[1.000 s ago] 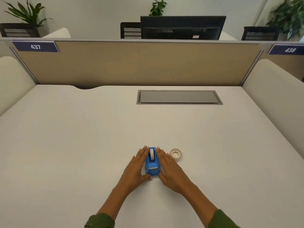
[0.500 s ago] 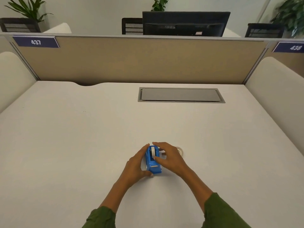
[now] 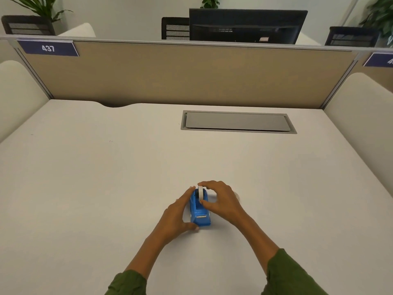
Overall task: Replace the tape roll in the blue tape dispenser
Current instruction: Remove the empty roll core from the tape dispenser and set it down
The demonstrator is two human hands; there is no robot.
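Near front edge of tabletop [image 3: 106, 188], gripping blue tape dispenser [image 3: 201, 218] with left hand [image 3: 176, 218], pinching its white tape roll [image 3: 200, 191] with right hand [image 3: 223, 203].

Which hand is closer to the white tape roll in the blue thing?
Right. The right hand pinches the roll from above; the left hand holds the dispenser's left side.

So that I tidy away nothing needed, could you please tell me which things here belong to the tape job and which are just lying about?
In use: blue tape dispenser, held by the left hand; tape roll in it, pinched by the right hand.
Not part of it: grey desk hatch; monitor; sign 437.
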